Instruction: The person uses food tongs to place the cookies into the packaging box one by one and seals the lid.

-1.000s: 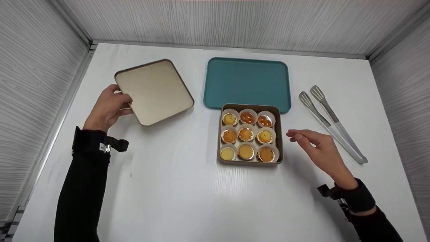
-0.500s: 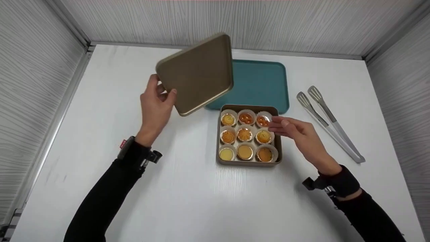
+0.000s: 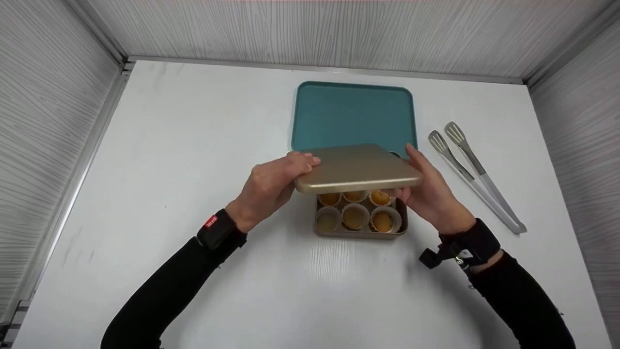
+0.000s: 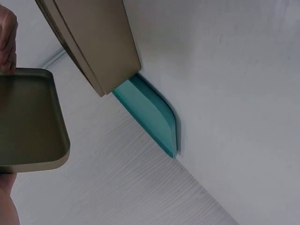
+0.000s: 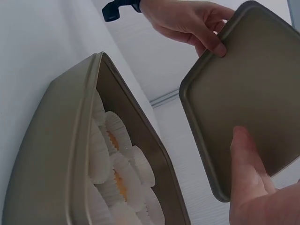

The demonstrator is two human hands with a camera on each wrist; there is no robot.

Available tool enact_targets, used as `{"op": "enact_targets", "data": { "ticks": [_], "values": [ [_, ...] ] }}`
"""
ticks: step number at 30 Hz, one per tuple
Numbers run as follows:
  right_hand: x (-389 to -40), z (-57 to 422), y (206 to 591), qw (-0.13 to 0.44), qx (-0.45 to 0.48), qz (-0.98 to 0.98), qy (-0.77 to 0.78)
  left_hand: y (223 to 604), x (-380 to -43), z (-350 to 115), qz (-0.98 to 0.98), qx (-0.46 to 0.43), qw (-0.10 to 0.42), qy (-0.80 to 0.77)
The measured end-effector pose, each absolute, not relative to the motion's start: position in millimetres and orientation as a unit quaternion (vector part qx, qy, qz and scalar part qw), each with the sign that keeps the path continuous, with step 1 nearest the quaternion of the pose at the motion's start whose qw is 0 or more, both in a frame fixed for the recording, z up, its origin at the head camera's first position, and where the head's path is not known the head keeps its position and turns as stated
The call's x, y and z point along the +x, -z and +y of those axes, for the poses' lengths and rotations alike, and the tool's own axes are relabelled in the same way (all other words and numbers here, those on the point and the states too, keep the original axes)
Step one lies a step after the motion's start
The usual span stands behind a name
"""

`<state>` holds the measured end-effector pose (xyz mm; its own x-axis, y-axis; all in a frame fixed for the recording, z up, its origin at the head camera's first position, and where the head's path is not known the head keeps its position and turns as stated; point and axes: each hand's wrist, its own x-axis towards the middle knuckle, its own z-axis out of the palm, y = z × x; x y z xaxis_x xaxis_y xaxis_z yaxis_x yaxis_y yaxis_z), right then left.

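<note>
My left hand (image 3: 266, 186) grips the left edge of a bronze-coloured square lid (image 3: 358, 169), its fingers over the top. In the right wrist view the left thumb (image 5: 218, 48) lies on the lid's hollow underside. My right hand (image 3: 431, 196) is at the lid's right edge, its straight thumb (image 5: 243, 150) against or just below the underside. The lid hangs tilted above a matching tin (image 3: 361, 235). Inside are small tarts (image 3: 355, 218) in white paper cups, in rows; the lid hides the back ones.
A teal tray (image 3: 353, 114) lies behind the tin, its front edge partly covered by the lid. Silver tongs (image 3: 477, 177) with slotted ends lie spread on the right of the white table (image 3: 218, 291). Grey wood-grain panels (image 3: 329, 34) border the back and sides.
My left hand has carried the lid from the left, turned it underside down and brought it over the tin. My right hand has moved left to the lid's right edge.
</note>
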<state>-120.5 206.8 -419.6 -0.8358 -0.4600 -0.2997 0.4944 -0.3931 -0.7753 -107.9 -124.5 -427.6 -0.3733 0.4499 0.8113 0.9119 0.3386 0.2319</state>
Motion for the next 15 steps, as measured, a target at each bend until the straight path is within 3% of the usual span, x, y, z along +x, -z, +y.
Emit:
{"op": "enact_targets", "data": {
  "ticks": [6, 10, 12, 15],
  "values": [
    [-118, 210, 425, 0.282, 0.050, 0.509, 0.812, 434, -108, -119, -0.731, -0.490, 0.331, 0.340],
    [-114, 213, 425, 0.254, 0.060, 0.489, 0.832, 439, -108, -113, -0.744, -0.443, 0.319, 0.385],
    [-113, 217, 425, 0.244, 0.059, 0.481, 0.840, 440, -106, -110, -0.767, -0.384, 0.289, 0.425],
    [-113, 223, 427, 0.232, 0.055, 0.475, 0.847, 440, -103, -106, -0.785, -0.264, 0.178, 0.531]
  ]
}}
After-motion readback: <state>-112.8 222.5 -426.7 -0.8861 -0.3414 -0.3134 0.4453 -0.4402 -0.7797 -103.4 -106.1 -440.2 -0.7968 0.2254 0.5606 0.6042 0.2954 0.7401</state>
